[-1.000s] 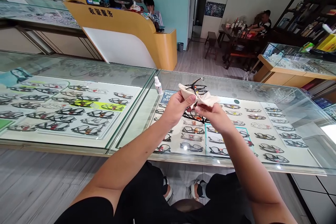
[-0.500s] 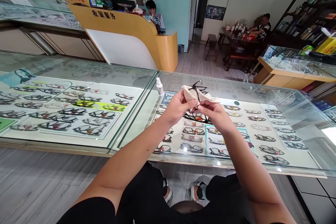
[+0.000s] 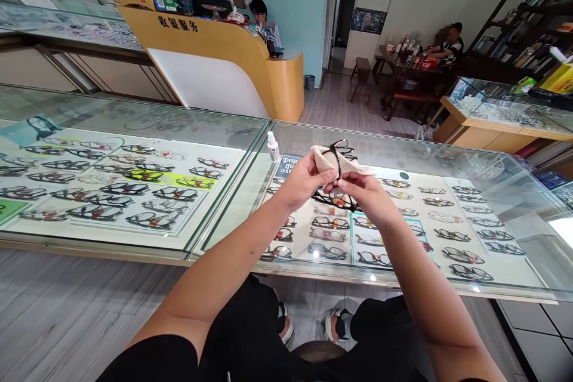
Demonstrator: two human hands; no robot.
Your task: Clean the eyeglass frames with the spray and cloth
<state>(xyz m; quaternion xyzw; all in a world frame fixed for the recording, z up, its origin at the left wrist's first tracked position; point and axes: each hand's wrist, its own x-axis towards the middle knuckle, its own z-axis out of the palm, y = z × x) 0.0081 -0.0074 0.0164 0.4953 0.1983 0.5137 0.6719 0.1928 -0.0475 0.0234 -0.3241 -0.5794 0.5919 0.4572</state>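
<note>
Above the glass counter, my left hand (image 3: 304, 184) and my right hand (image 3: 367, 192) meet with fingers closed round black-framed eyeglasses (image 3: 333, 149). A cream cleaning cloth (image 3: 319, 157) is bunched around part of the frame and runs behind the fingers of both hands. The left thumb presses on the cloth and frame, while the right thumb and fingers pinch close beside it. One part of the frame sticks up above the cloth; cloth and fingers hide much of the rest. A white spray bottle (image 3: 273, 148) stands upright on the counter, left of my hands.
Rows of eyeglasses (image 3: 330, 223) lie inside the glass display case (image 3: 224, 215) beneath my hands. A wooden reception desk (image 3: 282, 83) stands beyond, with a person (image 3: 264, 27) behind it. Another person (image 3: 450, 48) sits at a dark table. A further display case (image 3: 487, 122) is at right.
The eyeglasses have turned or tilted very slightly between my fingers. Both hands keep their hold on the frame and cloth in almost the same place.
</note>
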